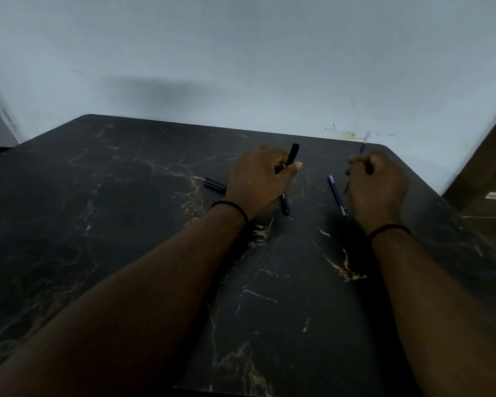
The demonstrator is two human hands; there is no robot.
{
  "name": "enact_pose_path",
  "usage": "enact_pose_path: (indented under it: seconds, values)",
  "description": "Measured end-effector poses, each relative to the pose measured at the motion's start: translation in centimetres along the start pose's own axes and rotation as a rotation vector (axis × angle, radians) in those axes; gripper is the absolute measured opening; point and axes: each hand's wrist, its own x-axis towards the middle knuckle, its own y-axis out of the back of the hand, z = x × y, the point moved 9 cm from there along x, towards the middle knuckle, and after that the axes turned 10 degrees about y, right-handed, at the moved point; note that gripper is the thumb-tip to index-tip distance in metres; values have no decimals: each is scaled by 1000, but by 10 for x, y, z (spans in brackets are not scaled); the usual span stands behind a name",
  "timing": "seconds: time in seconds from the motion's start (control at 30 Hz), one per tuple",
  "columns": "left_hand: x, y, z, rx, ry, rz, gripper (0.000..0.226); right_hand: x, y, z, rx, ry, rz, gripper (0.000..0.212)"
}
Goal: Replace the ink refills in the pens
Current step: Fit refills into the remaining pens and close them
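My left hand is closed around a black pen barrel that sticks up past my fingers. In my right hand I pinch a thin ink refill, blurred, with its blue end pointing up toward the wall. Between my hands a blue pen lies on the dark marble table. A second blue pen piece shows to the left of my left hand, partly hidden by it. Another dark blue piece lies just below my left hand.
The table stands against a pale wall. A brown wooden surface rises at the right, beyond the table's right edge. Black bands sit on both of my wrists.
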Motion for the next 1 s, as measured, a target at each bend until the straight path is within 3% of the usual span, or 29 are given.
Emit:
enact_pose_path:
  seconds: [0.13,0.2,0.3,0.4,0.5,1.0]
  values:
    - [0,-1,-1,3,2,-1,35,3,7,1,-78,29,54,5]
    - [1,-1,-1,14,3,4,33,3,9,6,-73,4,61,13]
    - [1,-1,-2,21,-9,13,36,3,0,22,-175,-127,-84,31]
    - [1,-1,-1,26,-17,13,35,3,-15,25,-418,-90,-324,21]
    - [1,2,-1,8,-5,31,33,1,-21,23,-459,-67,-407,17]
    - [-3,4,3,-9,-45,40,32,-4,-26,20,-416,-68,-394,24]
